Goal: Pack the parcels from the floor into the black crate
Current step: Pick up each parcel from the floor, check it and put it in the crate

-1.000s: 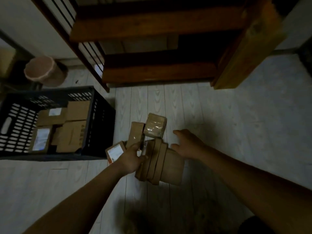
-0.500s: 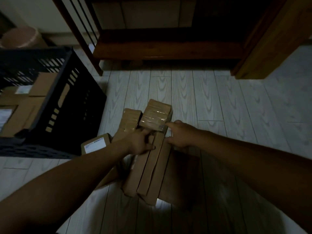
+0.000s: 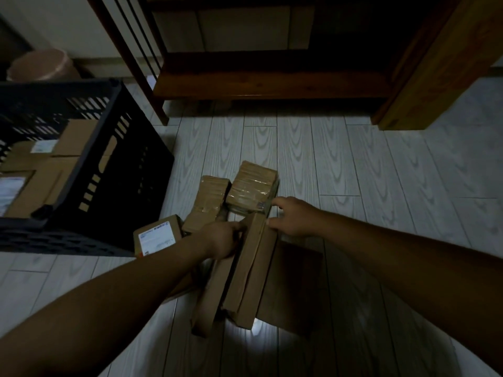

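Note:
A bundle of flat brown cardboard parcels (image 3: 249, 270) stands on edge on the pale wood floor. My left hand (image 3: 221, 239) grips its left side near the top. On the bundle's right top edge rests my right hand (image 3: 292, 216), fingers curled over it. Two taped brown parcels (image 3: 254, 183) (image 3: 208, 202) lie just behind the bundle. A small parcel with a white label (image 3: 158, 236) sits to the left. The black crate (image 3: 103, 164) stands at the left and holds several brown parcels (image 3: 43, 170).
A dark wooden shelf unit (image 3: 272, 80) and its leg (image 3: 441, 66) stand behind the parcels. A round pinkish bin (image 3: 40, 65) sits behind the crate. Bare floor lies to the right of the parcels.
The view has moved closer and lower. My hands have closed in on the upright bundle from both sides; the bundle looks slightly more upright than before.

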`<state>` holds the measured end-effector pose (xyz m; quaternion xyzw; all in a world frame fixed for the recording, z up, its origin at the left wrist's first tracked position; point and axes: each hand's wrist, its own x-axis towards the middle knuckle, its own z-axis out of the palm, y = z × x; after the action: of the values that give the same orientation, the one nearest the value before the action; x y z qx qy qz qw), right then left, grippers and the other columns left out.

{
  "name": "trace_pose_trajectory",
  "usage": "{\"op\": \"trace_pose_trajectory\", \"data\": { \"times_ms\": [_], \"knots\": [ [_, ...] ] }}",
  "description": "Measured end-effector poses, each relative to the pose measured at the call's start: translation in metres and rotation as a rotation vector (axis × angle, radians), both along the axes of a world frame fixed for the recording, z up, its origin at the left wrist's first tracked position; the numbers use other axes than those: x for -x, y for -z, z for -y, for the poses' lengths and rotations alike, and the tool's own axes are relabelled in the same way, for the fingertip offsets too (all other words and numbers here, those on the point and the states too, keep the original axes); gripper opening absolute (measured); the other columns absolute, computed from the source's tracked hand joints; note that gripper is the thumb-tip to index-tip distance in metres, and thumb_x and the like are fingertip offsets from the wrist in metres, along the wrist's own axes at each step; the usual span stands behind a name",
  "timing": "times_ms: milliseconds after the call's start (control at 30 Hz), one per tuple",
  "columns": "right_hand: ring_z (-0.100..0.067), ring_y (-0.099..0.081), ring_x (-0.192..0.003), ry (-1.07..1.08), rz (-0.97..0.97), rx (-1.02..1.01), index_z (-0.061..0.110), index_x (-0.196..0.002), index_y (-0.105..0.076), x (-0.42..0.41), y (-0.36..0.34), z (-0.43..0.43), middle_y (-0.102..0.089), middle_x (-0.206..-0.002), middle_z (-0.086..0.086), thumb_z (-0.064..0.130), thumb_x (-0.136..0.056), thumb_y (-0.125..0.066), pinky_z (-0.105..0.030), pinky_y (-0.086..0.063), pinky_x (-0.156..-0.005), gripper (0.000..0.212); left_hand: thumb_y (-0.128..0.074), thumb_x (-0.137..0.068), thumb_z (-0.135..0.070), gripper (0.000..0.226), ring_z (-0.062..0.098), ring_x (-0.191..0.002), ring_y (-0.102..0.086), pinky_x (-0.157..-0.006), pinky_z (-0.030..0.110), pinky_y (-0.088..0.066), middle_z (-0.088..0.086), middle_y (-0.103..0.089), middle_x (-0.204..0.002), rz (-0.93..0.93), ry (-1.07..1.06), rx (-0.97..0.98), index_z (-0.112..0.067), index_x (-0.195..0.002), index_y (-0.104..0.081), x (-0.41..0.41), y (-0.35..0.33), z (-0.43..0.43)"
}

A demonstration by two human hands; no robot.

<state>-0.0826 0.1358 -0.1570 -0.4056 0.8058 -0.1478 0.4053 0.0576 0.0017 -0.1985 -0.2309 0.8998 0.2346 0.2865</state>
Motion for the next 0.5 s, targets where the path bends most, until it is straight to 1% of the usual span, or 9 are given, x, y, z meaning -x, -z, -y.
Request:
{"op": "trace_pose_trajectory", "data": {
  "times_ms": [33,100,167,233,333,367,433,467,500],
  "knots": [
    [-0.024,-0.052,-0.119,0.002,0.006,0.014,0.016,-0.139,-0.043,-0.001,-0.001,0.000,-0.050,-0.135,-0.012,0.031,-0.094,-0.056,-0.024,-0.040,-0.086,0.049,-0.048,-0.094,-0.021,0.043,0.023,-0.107,-0.058,-0.085,0.027,-0.043,0.010,-0.060,-0.122,0.020,0.022,0.001,-0.018,-0.136,-0.043,-0.001,-0.001,-0.001],
    [-0.023,-0.051,-0.119,0.004,0.013,0.022,0.016,-0.139,-0.043,-0.002,-0.001,-0.002,-0.050,-0.136,-0.012,0.031,-0.094,-0.055,-0.022,-0.038,-0.083,0.049,-0.049,-0.094,-0.025,0.034,0.023,-0.105,-0.058,-0.087,0.028,-0.045,0.011,-0.062,-0.118,0.027,-0.005,-0.001,-0.014,-0.126,-0.051,-0.005,-0.002,0.001],
    [-0.023,-0.052,-0.118,-0.004,0.006,0.010,0.017,-0.139,-0.043,-0.004,0.002,-0.004,-0.050,-0.135,-0.012,0.031,-0.094,-0.055,-0.023,-0.038,-0.083,0.049,-0.052,-0.093,-0.027,0.030,0.021,-0.104,-0.058,-0.087,0.028,-0.045,0.010,-0.062,-0.116,0.033,-0.007,0.034,-0.013,-0.119,-0.055,-0.007,-0.007,0.007],
    [-0.023,-0.053,-0.116,-0.021,-0.007,0.007,0.016,-0.139,-0.043,-0.005,0.004,-0.005,-0.051,-0.133,-0.012,0.030,-0.094,-0.055,-0.025,-0.041,-0.085,0.048,-0.052,-0.093,-0.026,0.027,0.019,-0.101,-0.059,-0.083,0.026,-0.044,0.008,-0.063,-0.115,0.033,0.011,0.080,-0.015,-0.117,-0.057,-0.005,-0.016,0.012],
    [-0.022,-0.052,-0.115,-0.028,-0.011,0.019,0.013,-0.141,-0.041,-0.005,0.006,0.000,-0.050,-0.134,-0.013,0.029,-0.094,-0.056,-0.023,-0.040,-0.083,0.052,-0.055,-0.092,-0.022,0.029,0.016,-0.100,-0.058,-0.079,0.024,-0.041,0.006,-0.062,-0.117,-0.056,-0.051,0.106,-0.017,-0.121,-0.057,0.008,-0.045,0.020],
    [-0.023,-0.051,-0.119,-0.023,-0.006,0.015,0.014,-0.143,-0.038,-0.005,0.006,0.002,-0.047,-0.139,-0.012,0.031,-0.093,-0.057,-0.024,-0.040,-0.087,0.056,-0.056,-0.092,-0.022,0.030,0.018,-0.102,-0.058,-0.080,0.024,-0.041,0.005,-0.062,-0.118,-0.098,-0.084,0.123,-0.018,-0.121,-0.056,0.013,-0.057,0.023],
    [-0.023,-0.045,-0.129,0.007,0.033,0.028,0.017,-0.147,-0.032,-0.006,0.006,0.007,-0.039,-0.148,-0.009,0.038,-0.090,-0.059,-0.028,-0.039,-0.099,0.066,-0.056,-0.091,-0.023,0.030,0.020,-0.104,-0.059,-0.082,0.028,-0.044,0.004,-0.061,-0.120,-0.175,-0.148,0.154,-0.019,-0.121,-0.055,0.022,-0.082,0.033],
    [-0.022,-0.042,-0.132,0.024,0.056,0.049,0.018,-0.148,-0.029,-0.006,0.004,0.010,-0.037,-0.150,-0.007,0.041,-0.090,-0.059,-0.029,-0.037,-0.103,0.070,-0.056,-0.092,-0.022,0.028,0.020,-0.101,-0.060,-0.081,0.029,-0.047,0.004,-0.060,-0.120,-0.216,-0.180,0.158,-0.019,-0.120,-0.055,0.025,-0.094,0.038],
    [-0.021,-0.042,-0.132,0.047,0.077,0.069,0.017,-0.149,-0.028,-0.007,0.002,0.012,-0.037,-0.150,-0.007,0.041,-0.090,-0.059,-0.028,-0.035,-0.103,0.071,-0.055,-0.092,-0.020,0.027,0.018,-0.094,-0.060,-0.078,0.029,-0.048,0.004,-0.060,-0.117,-0.267,-0.223,0.147,-0.019,-0.119,-0.054,0.028,-0.105,0.043]
  ]
}}
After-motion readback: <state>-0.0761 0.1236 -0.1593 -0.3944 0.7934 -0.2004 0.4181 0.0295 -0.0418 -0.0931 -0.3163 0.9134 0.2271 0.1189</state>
